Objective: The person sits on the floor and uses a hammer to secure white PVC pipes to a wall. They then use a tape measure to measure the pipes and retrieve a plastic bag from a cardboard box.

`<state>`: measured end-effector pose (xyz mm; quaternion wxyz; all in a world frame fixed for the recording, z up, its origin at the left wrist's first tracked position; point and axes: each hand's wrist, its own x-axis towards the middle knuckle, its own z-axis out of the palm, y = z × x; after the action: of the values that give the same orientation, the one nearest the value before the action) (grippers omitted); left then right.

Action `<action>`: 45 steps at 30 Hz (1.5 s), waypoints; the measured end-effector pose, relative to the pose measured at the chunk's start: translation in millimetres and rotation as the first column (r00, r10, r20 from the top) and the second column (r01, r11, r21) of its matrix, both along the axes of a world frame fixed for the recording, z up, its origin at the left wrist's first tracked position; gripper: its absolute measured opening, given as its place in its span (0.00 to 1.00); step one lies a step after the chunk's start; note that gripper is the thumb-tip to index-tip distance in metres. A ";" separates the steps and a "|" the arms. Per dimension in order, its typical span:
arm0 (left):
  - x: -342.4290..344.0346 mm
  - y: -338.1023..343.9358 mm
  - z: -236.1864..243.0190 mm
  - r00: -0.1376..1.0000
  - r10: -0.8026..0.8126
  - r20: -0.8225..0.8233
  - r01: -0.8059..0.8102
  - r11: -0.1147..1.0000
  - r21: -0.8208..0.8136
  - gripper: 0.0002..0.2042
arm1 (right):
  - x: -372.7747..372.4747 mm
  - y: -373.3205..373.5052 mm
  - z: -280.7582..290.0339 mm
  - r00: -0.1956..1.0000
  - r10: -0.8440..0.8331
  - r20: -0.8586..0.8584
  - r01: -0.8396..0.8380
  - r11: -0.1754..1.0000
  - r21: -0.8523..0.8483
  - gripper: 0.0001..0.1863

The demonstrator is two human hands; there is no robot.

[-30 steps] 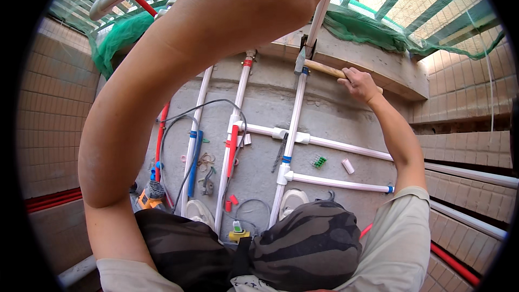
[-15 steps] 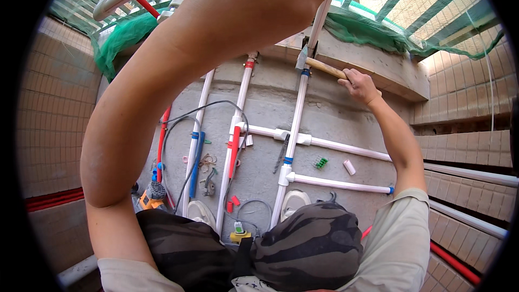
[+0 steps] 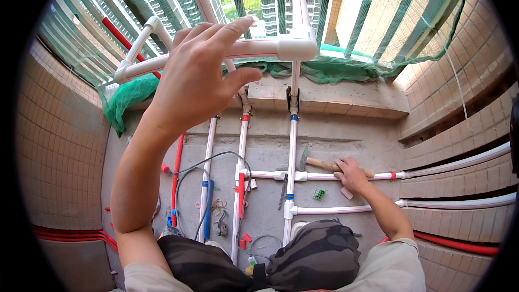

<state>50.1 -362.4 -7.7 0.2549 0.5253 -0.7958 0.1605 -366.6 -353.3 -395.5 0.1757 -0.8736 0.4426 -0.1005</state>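
Hammer (image 3: 325,166): low near the floor (image 3: 265,146), right of a long white pipe (image 3: 292,148).
Right hand (image 3: 353,175): fingers curled on the hammer's wooden handle.
Left hand (image 3: 195,70): up high, thumb and fingers wide apart, by a raised white pipe (image 3: 257,48); I cannot tell if they touch.
Floor bits: green plugs (image 3: 318,193), a blue tube (image 3: 208,211), a red tube (image 3: 241,194).
Net (image 3: 340,72): green, behind the raised pipe.

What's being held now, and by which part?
Right hand: hammer, by its wooden handle, near the butt end. Left hand: open at the white pipe, no grip visible.
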 end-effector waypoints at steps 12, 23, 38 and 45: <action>121.5 27.3 8.7 0.929 0.343 -0.138 -0.365 0.911 -0.193 0.16 | 136.9 -58.9 228.0 0.383 -0.385 0.840 -0.038 0.902 0.430 0.21; 183.1 4.4 -4.0 0.809 0.562 -0.174 -0.514 0.819 0.256 0.27 | 219.4 -69.4 340.9 0.104 -0.597 0.795 -0.242 0.761 0.602 0.26; 183.9 1.0 -4.0 0.807 0.550 -0.215 -0.468 0.818 0.335 0.26 | 76.9 9.7 178.2 0.821 -0.564 0.083 0.409 0.684 0.604 0.24; 181.8 3.0 10.3 0.787 0.617 -0.019 -0.578 0.747 0.329 0.23 | 75.3 12.9 89.4 0.839 -0.523 -0.151 0.510 0.657 0.555 0.24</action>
<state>231.8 -359.4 2.6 0.1555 0.7944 -0.5824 0.0748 -291.3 -340.5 -306.1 0.3997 -0.6154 0.6792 -0.0174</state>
